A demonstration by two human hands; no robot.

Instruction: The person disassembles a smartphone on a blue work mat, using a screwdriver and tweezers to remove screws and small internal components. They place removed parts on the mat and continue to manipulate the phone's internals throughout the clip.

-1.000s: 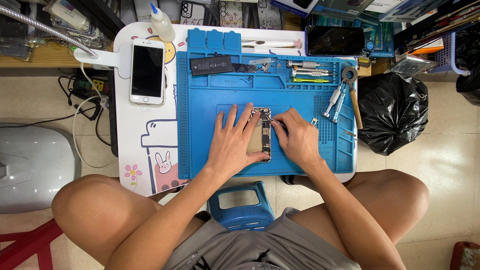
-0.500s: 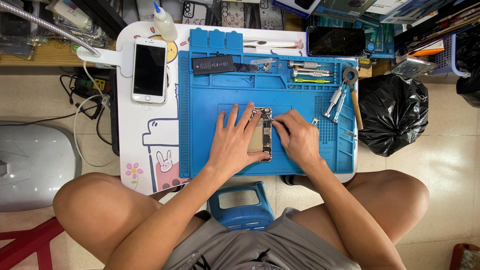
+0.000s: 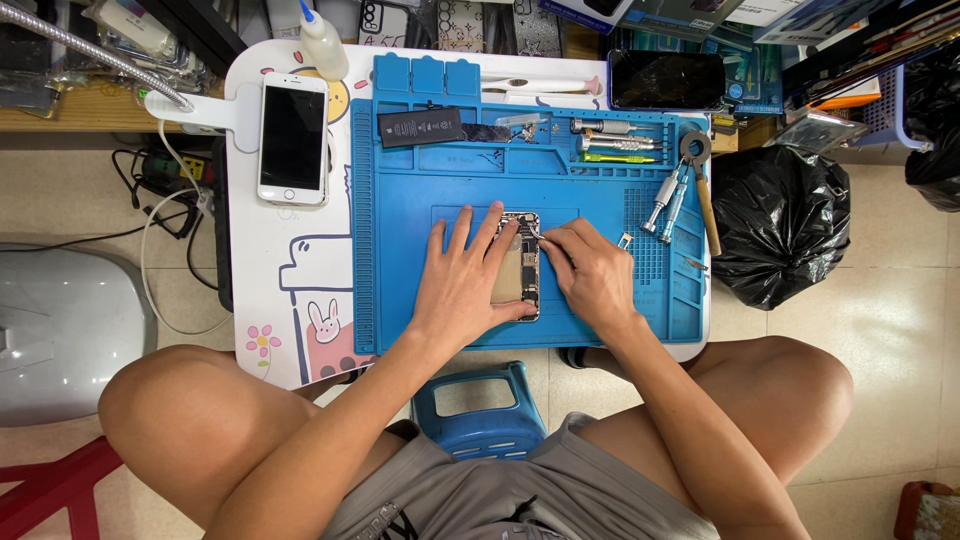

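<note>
An opened phone body (image 3: 521, 262) lies in the middle of a blue work mat (image 3: 400, 220), its insides showing. My left hand (image 3: 462, 280) rests flat on the mat, fingers spread, pressing the phone's left side. My right hand (image 3: 592, 272) is closed around thin metal tweezers (image 3: 534, 233), whose tip touches the phone's upper right part. A black battery (image 3: 421, 127) lies at the mat's top left. A white phone (image 3: 293, 139) with a dark screen lies on the white table left of the mat.
Screwdrivers (image 3: 615, 142), pliers (image 3: 670, 203) and a hammer-like tool (image 3: 700, 185) lie at the mat's top right. A dark phone (image 3: 667, 79) sits behind. A glue bottle (image 3: 322, 42) stands top left. A black rubbish bag (image 3: 782, 222) sits right of the table. A blue stool (image 3: 482, 405) is under me.
Both hands stay on the opened phone; the view has shifted only slightly and nothing else has visibly moved.
</note>
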